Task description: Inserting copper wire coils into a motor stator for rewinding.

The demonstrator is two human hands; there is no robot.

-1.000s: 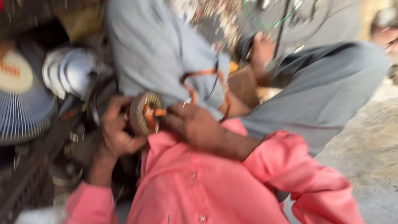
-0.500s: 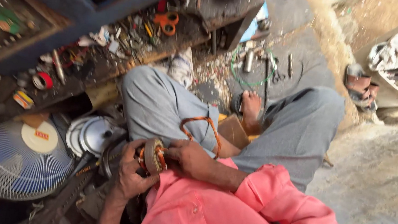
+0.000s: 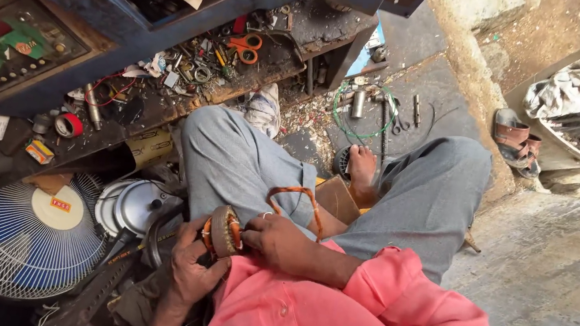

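A round motor stator [image 3: 225, 231] wound with copper-coloured wire rests in my lap. My left hand [image 3: 190, 270] grips it from below and the left. My right hand [image 3: 281, 243] closes on its right side, fingers on the windings. An orange loop of wire [image 3: 295, 193] rises from the stator and arcs over my grey-trousered knee. I sit cross-legged in a pink shirt, one bare foot [image 3: 364, 175] showing ahead.
A table fan with blue blades and a white grille [image 3: 8, 235] lies at the left, beside metal covers [image 3: 131, 206]. A cluttered dark workbench [image 3: 130, 84] holds scissors [image 3: 247, 46], tape, tools. Sandals [image 3: 515, 141] and a green wire coil [image 3: 361, 113] lie on the floor.
The view has tilted upward, showing more of the workbench and floor. Both hands stay on the stator in my lap, in the same grip.
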